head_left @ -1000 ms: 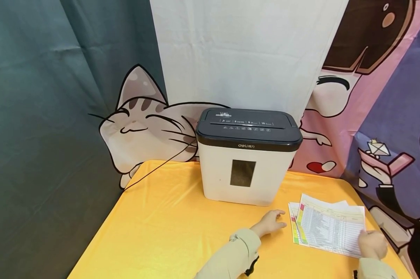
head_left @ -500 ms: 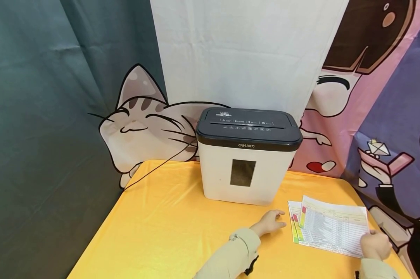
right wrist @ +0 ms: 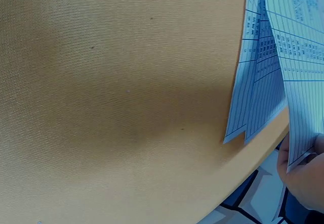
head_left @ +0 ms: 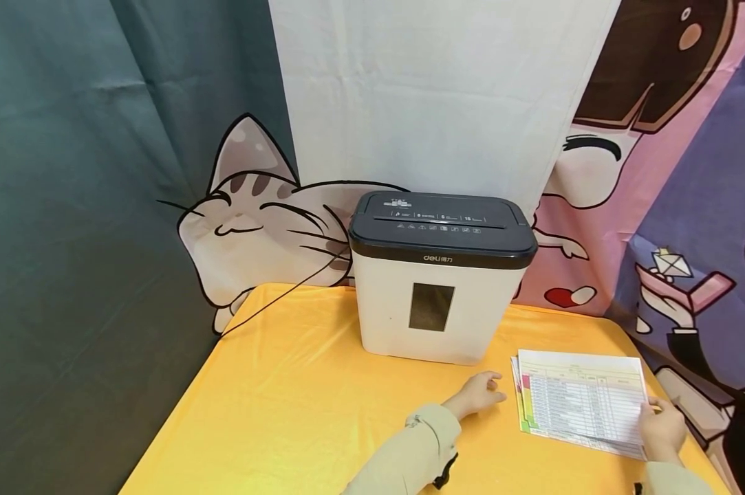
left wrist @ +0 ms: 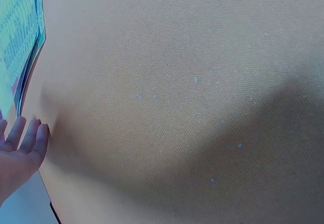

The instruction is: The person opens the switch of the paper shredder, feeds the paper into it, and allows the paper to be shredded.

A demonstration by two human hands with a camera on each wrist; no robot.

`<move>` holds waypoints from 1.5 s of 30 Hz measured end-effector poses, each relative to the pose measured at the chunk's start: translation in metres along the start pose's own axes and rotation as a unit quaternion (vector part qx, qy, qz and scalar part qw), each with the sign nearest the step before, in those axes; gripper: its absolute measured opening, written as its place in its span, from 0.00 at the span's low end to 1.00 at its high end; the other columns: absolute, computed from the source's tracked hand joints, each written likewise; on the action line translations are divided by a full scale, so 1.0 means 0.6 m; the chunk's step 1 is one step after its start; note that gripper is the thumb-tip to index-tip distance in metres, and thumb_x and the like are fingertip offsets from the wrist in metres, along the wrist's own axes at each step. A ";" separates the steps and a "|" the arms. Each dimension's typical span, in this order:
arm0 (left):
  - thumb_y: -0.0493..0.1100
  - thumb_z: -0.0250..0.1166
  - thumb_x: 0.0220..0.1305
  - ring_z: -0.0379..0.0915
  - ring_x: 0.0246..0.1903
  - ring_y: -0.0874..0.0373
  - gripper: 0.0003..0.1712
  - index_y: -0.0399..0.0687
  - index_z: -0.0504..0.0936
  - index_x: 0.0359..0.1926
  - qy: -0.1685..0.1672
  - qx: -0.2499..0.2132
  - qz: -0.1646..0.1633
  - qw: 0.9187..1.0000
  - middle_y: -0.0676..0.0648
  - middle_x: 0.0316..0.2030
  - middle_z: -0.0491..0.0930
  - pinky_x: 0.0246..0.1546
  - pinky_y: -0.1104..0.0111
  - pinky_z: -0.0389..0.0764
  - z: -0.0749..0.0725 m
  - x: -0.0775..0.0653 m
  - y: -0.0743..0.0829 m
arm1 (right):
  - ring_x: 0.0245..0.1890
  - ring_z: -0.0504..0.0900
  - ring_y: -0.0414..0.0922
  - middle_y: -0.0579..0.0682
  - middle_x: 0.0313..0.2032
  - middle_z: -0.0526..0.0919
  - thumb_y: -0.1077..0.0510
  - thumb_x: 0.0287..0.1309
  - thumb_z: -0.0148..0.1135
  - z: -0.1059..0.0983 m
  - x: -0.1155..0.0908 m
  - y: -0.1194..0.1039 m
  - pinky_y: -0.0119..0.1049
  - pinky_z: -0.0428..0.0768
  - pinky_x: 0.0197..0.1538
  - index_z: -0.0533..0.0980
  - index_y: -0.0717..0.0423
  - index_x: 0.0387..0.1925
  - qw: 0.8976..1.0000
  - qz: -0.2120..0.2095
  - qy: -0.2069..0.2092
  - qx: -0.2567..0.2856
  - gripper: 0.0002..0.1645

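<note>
At the table's right side, my right hand (head_left: 663, 430) pinches the right edge of a printed paper sheet (head_left: 585, 395) with a coloured strip down its left side. Beneath that sheet lie more printed sheets (head_left: 523, 423), mostly covered. In the right wrist view the held sheet (right wrist: 304, 97) is lifted at its corner, apart from the lower sheets (right wrist: 243, 102). My left hand (head_left: 476, 394) is just left of the papers with fingers loosely extended, holding nothing; the left wrist view shows its fingers (left wrist: 38, 140) near the papers' edge.
A white paper shredder (head_left: 378, 302) with a dark lid (head_left: 443, 240) stands at the table's back. A thin cable (head_left: 279, 297) runs from it to the left. Yellow cloth (head_left: 273, 399) covers the table, and printed curtains (head_left: 434, 89) hang close behind.
The top sheet in my right hand has swung from a tilt to nearly level and shifted left over the lower sheets. My left hand has stayed almost still.
</note>
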State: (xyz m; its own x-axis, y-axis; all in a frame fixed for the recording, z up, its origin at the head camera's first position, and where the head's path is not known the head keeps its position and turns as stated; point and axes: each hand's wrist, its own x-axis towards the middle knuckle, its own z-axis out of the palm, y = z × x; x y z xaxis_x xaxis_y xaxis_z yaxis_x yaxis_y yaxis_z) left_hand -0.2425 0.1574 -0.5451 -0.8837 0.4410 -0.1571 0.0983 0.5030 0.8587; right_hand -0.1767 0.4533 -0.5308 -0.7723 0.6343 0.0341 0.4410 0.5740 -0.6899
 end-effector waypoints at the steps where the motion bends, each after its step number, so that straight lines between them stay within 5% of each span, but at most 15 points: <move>1: 0.41 0.63 0.61 0.77 0.46 0.56 0.24 0.42 0.74 0.58 0.001 -0.002 -0.003 1.000 0.43 0.45 0.80 0.45 0.73 0.76 0.000 0.000 0.000 | 0.39 0.71 0.72 0.80 0.41 0.72 0.67 0.62 0.44 -0.001 0.002 0.000 0.49 0.69 0.34 0.67 0.78 0.47 1.000 -0.003 0.000 0.003 0.17; 5: 0.42 0.63 0.61 0.77 0.46 0.55 0.26 0.42 0.72 0.60 0.007 -0.008 -0.013 1.000 0.43 0.46 0.80 0.46 0.71 0.76 0.003 0.003 -0.002 | 0.18 0.73 0.43 0.79 0.39 0.75 0.66 0.62 0.45 0.002 0.009 -0.002 0.29 0.67 0.25 0.69 0.77 0.47 1.000 -0.020 0.003 0.008 0.17; 8: 0.45 0.64 0.61 0.77 0.43 0.57 0.28 0.41 0.71 0.61 0.007 -0.022 -0.019 1.000 0.44 0.44 0.80 0.43 0.72 0.77 0.005 0.006 -0.005 | 0.17 0.59 0.21 0.79 0.37 0.76 0.65 0.63 0.45 0.008 0.012 -0.003 0.20 0.62 0.21 0.70 0.77 0.47 0.999 -0.034 0.003 0.021 0.17; 11: 0.46 0.65 0.60 0.76 0.33 0.60 0.29 0.39 0.71 0.60 0.002 -0.053 -0.023 0.998 0.46 0.41 0.80 0.33 0.73 0.77 0.007 0.007 -0.008 | 0.18 0.55 0.16 0.79 0.36 0.77 0.66 0.62 0.47 0.015 0.013 -0.006 0.18 0.62 0.20 0.71 0.78 0.46 0.998 -0.057 0.008 0.032 0.17; 20: 0.43 0.66 0.58 0.68 0.22 0.66 0.19 0.39 0.78 0.49 0.005 -0.160 0.006 0.987 0.51 0.33 0.80 0.22 0.73 0.73 0.007 0.005 -0.014 | 0.20 0.62 0.18 0.76 0.34 0.80 0.64 0.66 0.46 0.032 0.004 -0.025 0.18 0.66 0.22 0.70 0.76 0.47 0.994 -0.086 -0.018 0.068 0.16; 23: 0.41 0.66 0.58 0.71 0.24 0.70 0.13 0.39 0.80 0.43 0.009 -0.197 0.036 0.980 0.47 0.32 0.84 0.25 0.76 0.75 0.002 0.004 -0.011 | 0.21 0.64 0.19 0.47 0.24 0.85 0.63 0.66 0.47 0.039 -0.002 -0.038 0.19 0.69 0.22 0.72 0.71 0.44 0.990 -0.078 -0.030 0.115 0.14; 27: 0.38 0.66 0.59 0.75 0.26 0.70 0.13 0.36 0.81 0.43 0.021 -0.268 0.060 0.961 0.40 0.35 0.85 0.29 0.78 0.77 -0.003 0.006 -0.006 | 0.20 0.69 0.22 0.17 0.18 0.68 0.61 0.67 0.48 0.046 -0.015 -0.061 0.21 0.71 0.22 0.74 0.54 0.36 0.978 -0.074 -0.044 0.188 0.07; 30: 0.38 0.67 0.58 0.79 0.27 0.66 0.12 0.37 0.81 0.43 0.032 -0.313 0.054 0.948 0.39 0.36 0.85 0.31 0.76 0.79 -0.007 0.007 -0.003 | 0.19 0.70 0.23 0.19 0.18 0.70 0.62 0.67 0.48 0.050 -0.025 -0.079 0.20 0.72 0.22 0.73 0.39 0.31 0.968 -0.080 -0.050 0.232 0.14; 33: 0.38 0.67 0.57 0.81 0.30 0.62 0.12 0.41 0.82 0.43 0.038 -0.325 0.043 0.944 0.41 0.37 0.86 0.33 0.73 0.81 -0.017 0.004 0.000 | 0.19 0.71 0.22 0.20 0.19 0.72 0.63 0.66 0.49 0.055 -0.030 -0.095 0.19 0.72 0.22 0.71 0.29 0.28 0.959 -0.087 -0.053 0.266 0.21; 39: 0.38 0.66 0.59 0.83 0.34 0.57 0.13 0.39 0.82 0.45 0.042 -0.305 0.052 0.950 0.40 0.39 0.85 0.34 0.71 0.82 -0.047 0.004 -0.001 | 0.22 0.71 0.21 0.20 0.21 0.74 0.64 0.66 0.50 0.064 -0.036 -0.124 0.16 0.71 0.26 0.72 0.31 0.28 0.950 -0.108 -0.044 0.290 0.21; 45: 0.36 0.63 0.60 0.84 0.32 0.51 0.12 0.32 0.82 0.43 0.089 -0.267 0.073 0.957 0.36 0.37 0.85 0.30 0.70 0.83 -0.085 0.001 -0.007 | 0.20 0.71 0.24 0.26 0.20 0.76 0.67 0.64 0.51 0.076 -0.049 -0.150 0.17 0.70 0.24 0.74 0.35 0.27 0.931 -0.126 -0.045 0.339 0.21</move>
State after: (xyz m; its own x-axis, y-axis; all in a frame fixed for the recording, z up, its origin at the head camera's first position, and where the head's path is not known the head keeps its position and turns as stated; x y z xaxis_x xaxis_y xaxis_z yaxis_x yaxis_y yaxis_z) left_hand -0.2667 0.1175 -0.5241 -0.9466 0.3210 0.0287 0.0214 -0.0262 0.9994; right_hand -0.2143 0.3592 -0.5025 -0.8611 0.4602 0.2162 -0.1253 0.2200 -0.9674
